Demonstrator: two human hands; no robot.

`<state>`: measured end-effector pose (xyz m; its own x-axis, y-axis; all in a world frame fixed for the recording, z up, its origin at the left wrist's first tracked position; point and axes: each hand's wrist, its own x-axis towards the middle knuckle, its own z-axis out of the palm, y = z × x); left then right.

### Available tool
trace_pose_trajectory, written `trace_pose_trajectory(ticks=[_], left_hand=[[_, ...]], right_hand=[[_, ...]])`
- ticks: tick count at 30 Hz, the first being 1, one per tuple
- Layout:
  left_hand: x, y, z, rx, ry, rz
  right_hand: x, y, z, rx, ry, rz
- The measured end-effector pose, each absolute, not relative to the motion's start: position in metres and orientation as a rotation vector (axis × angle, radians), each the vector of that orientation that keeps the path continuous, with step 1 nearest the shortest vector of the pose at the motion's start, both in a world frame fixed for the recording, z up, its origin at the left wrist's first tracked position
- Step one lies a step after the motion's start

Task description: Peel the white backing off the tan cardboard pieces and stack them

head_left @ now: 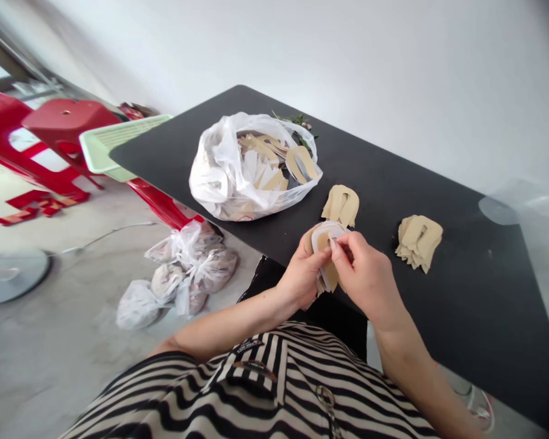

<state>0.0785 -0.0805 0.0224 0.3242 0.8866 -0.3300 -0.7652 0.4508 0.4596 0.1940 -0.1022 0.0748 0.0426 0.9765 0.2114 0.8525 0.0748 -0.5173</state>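
Observation:
A stack of tan and white U-shaped pieces (322,236) is held above the near edge of the black table. My left hand (301,274) is closed around the stack's left side, thumb on top. My right hand (363,271) pinches the stack's upper right part between thumb and fingers. Just beyond my hands lies a tan pile (341,204) of similar pieces, and a second tan pile (419,241) sits farther right. To the left, an open white plastic bag (219,164) holds many loose tan and white pieces.
Green sprigs (297,122) lie behind the bag. A light green basket (98,152) and red stools (71,122) stand left of the table (439,189). Tied plastic bags (190,268) rest on the floor below. Clear plastic (507,204) is near the wall at right.

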Motion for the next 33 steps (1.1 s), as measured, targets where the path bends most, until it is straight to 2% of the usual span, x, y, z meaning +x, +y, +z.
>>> trace_pose_trajectory(ticks=[6,13,18,26,33], left_hand=[[0.069,-0.078,0.023,0.195,0.596,1.047],[0.068,-0.077,0.028,0.188,0.611,1.006],[0.072,-0.077,0.030,0.229,0.672,0.957],[0.079,-0.072,0.038,0.269,0.757,0.854],[0.094,-0.071,0.041,0.269,0.776,0.831]], right_hand=[[0.237,-0.111,0.095,-1.826,-1.724,0.098],[0.300,-0.102,0.072,-1.764,-1.327,0.544],[0.334,-0.104,0.063,-1.672,-1.235,0.682],[0.434,-0.088,0.069,-1.663,-0.995,0.694],[0.472,-0.052,0.035,-1.892,-1.035,0.611]])
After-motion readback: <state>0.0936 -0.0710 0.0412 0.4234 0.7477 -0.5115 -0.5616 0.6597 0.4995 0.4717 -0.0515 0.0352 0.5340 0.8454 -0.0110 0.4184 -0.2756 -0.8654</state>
